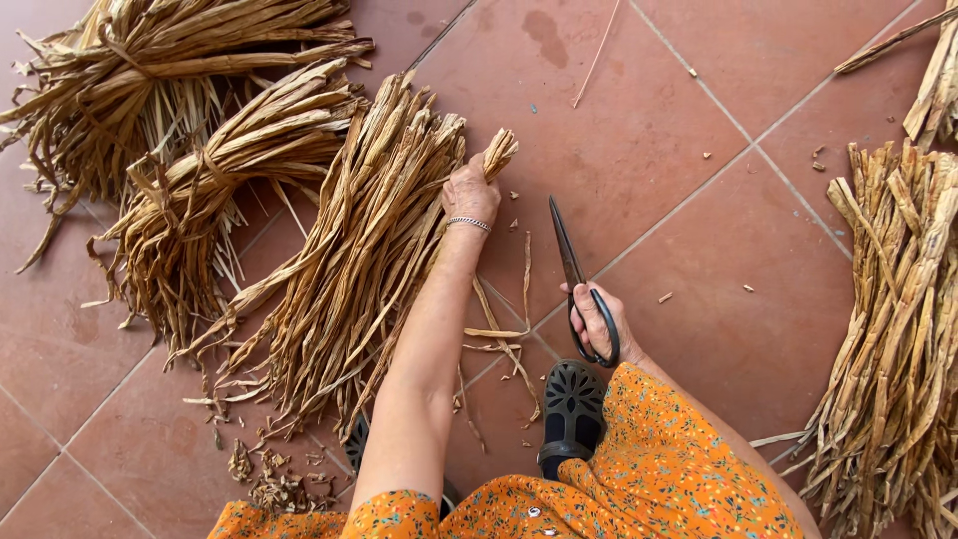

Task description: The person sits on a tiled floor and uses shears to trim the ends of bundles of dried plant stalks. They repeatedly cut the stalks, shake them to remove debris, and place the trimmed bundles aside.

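Left hand (471,195) clenched round a fistful of dry tan fibrous leaf strips (359,250), right hand (596,321) gripping long black steel scissors (574,274), tied straw bundles (190,130) at ten o'clock, loose heap (893,329) at three, terracotta tiles (639,130) beneath.

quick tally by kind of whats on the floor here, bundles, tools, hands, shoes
Dried leaf bundles: 5 (two tied at top left, one under the left hand, one at right, one cut off at top right)
Scissors: 1, in the right hand
Hands: 2, left hand gripping leaf ends
Shoes: 1 clearly seen
Total: 9
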